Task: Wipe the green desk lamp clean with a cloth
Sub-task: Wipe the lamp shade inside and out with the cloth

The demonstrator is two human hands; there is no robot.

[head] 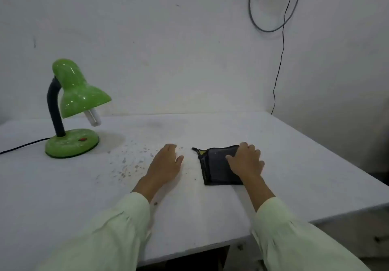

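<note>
Presses the dark grey folded cloth [216,167] on the white tabletop [294,165] under loosely bent fingers [244,145] of the right hand [246,161], rests the left hand [166,163] flat, fingers together, nearer the glossy green desk lamp [77,94] standing far left.

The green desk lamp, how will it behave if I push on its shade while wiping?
The green desk lamp will probably resist tipping, since its round base is wide and flat. The dark neck looks flexible, so the shade may bend away under pressure. The bulb sticks out below the shade and is likely fragile.
</note>
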